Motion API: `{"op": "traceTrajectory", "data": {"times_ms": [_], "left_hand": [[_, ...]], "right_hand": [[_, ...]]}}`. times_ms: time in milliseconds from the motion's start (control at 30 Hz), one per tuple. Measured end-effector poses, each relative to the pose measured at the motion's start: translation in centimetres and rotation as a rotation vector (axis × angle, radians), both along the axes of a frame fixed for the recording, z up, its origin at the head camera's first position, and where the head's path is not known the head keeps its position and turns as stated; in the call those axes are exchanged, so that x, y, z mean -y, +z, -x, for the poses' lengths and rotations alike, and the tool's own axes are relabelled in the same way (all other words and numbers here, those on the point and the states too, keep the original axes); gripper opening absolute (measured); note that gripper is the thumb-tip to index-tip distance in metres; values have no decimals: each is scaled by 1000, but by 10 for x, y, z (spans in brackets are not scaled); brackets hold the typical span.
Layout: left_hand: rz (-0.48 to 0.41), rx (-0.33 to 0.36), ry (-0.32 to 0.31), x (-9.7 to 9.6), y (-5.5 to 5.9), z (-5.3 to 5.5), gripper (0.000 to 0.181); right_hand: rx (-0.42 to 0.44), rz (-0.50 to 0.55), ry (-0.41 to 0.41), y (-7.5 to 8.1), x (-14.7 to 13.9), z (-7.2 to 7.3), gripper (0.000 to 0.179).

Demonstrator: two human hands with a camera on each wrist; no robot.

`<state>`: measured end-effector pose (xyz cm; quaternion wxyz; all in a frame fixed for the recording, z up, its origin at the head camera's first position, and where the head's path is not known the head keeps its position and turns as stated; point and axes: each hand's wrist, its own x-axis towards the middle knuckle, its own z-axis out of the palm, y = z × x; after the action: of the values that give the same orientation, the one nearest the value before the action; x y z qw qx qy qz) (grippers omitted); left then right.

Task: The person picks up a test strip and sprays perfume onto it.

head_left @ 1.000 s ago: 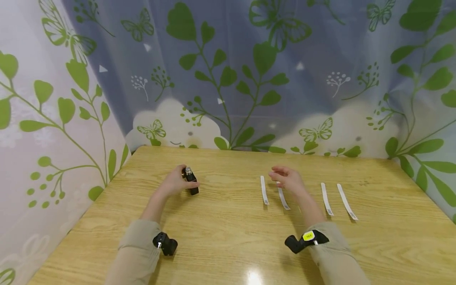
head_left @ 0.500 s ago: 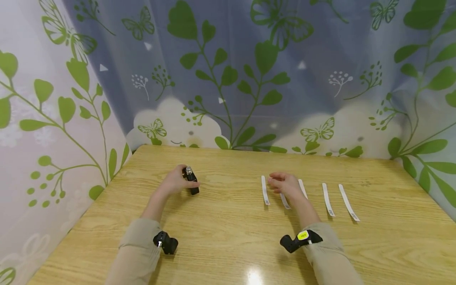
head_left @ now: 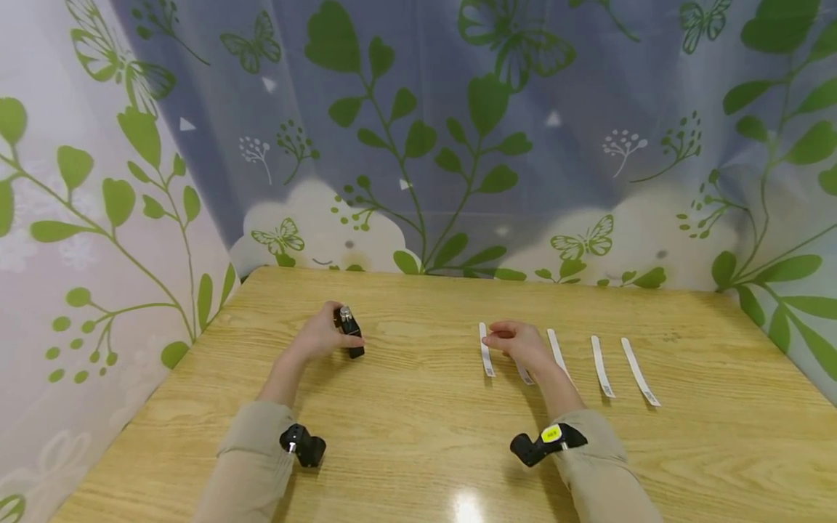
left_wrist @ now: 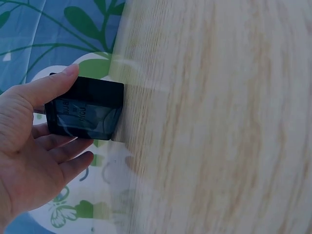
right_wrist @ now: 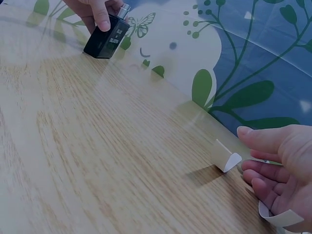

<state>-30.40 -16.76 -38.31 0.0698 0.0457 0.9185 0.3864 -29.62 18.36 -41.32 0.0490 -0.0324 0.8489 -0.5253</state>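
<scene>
My left hand (head_left: 320, 334) grips a black perfume bottle (head_left: 353, 341) with a silver spray neck, thumb on one side and fingers behind. Pale lettering shows on the bottle's front in the right wrist view. The bottle stands on the table, tilted a little in the head view. My right hand (head_left: 519, 343) hovers at the leftmost white paper test strip (head_left: 487, 361), its fingertips overlapping that strip. In the right wrist view a gap shows between thumb and fingers, and the curved-up strip (right_wrist: 223, 155) stands just before them. A second strip (head_left: 526, 375) is partly hidden under this hand.
Further right on the wooden table (head_left: 418, 436) lie three more strips, among them a middle one (head_left: 602, 367) and the outermost one (head_left: 639, 370). A leaf-printed curtain (head_left: 418, 145) hangs along the table's back edge. Each sleeve carries a black wrist camera (head_left: 304, 445).
My right hand has moved left and slightly nearer, from over the second strip to the leftmost one, uncovering the third strip. The left hand keeps its hold on the perfume bottle in the same place.
</scene>
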Motion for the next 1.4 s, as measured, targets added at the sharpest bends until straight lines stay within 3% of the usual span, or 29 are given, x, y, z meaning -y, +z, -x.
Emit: {"op": "traceTrajectory", "data": {"times_ms": [567,933,1200,1400], "left_hand": [[21,-41,-16,0,-2,0,88],[36,-81,-17,4,3,-5,84],[49,-86,-14,3,6,-5,80],[48,-90,-30,0,7,-7,80]], "right_hand": [[-9,-44,-13,-5,3,1,43],[-33,-87,18,-7,7,-2,52],[-46,-203,40,-4,8,-2,56],[-55,-243,50,-4,10,-1,48]]}}
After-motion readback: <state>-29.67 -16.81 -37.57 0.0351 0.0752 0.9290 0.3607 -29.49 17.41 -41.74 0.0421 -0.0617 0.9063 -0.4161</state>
